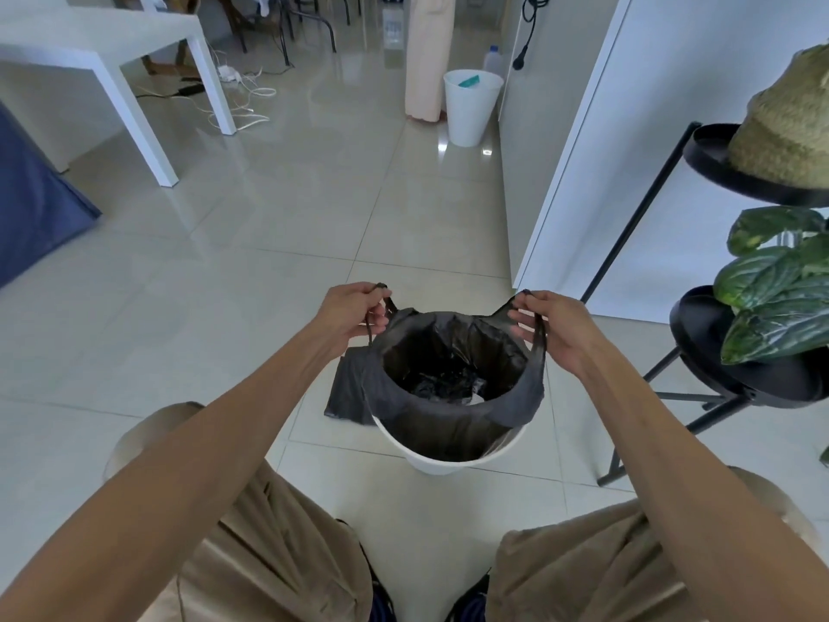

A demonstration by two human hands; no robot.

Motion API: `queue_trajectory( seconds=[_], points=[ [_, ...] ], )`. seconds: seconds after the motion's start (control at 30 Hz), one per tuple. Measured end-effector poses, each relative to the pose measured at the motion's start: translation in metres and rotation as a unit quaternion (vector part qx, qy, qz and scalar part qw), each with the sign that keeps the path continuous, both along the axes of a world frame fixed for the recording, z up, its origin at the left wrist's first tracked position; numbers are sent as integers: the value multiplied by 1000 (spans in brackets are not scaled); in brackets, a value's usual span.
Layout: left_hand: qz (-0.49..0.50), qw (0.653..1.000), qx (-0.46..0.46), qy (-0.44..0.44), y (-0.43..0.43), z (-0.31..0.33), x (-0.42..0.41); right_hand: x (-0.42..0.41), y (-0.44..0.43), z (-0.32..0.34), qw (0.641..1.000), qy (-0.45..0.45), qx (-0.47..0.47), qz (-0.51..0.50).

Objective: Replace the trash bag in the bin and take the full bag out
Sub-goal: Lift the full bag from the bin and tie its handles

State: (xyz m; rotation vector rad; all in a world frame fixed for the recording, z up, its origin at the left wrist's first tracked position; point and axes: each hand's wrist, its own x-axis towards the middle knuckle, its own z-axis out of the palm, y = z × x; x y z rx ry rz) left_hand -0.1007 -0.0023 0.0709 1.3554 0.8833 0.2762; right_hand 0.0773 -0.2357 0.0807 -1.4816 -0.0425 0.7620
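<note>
Pinching, left hand (354,309) and right hand (549,325) alike, the loop handles of the black trash bag (448,397) lining the white bin (444,460): thin, limp, slippery film, probably light, best gripped by those handles.

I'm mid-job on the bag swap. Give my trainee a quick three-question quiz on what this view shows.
1. True or false: both hands grip the handles of the black plastic trash bag sitting in the small white round bin.
2. What lies flat on the tiled floor beside that bin on the person's left?
A. a folded dark plastic bag
B. a broom
C. a lid
3. Fill in: farther off, next to the beige curtain, stands a second ____ bin.

Key:
1. True: left hand and right hand each hold one handle.
2. A
3. white
</note>
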Motion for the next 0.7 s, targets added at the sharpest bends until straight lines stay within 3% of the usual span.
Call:
queue_trajectory(
  seconds=[0.23, 0.37, 0.57, 0.7],
  points=[
    [30, 990, 13, -141, -7, 18, 0, -10, -14, 28, 990, -116, 73, -17],
    [22, 985, -23, -170, -15, 31, -3, -14, -21, 38, 991, -87, 98, -30],
    [-49, 996, 63, 38, -12, 49, -1, -9, -27, 52, 999, -24, -17, 33],
    [-66, 992, 80, 66, -9, 53, -6, -8, -33, 51, 994, -22, -61, 85]
  ],
)
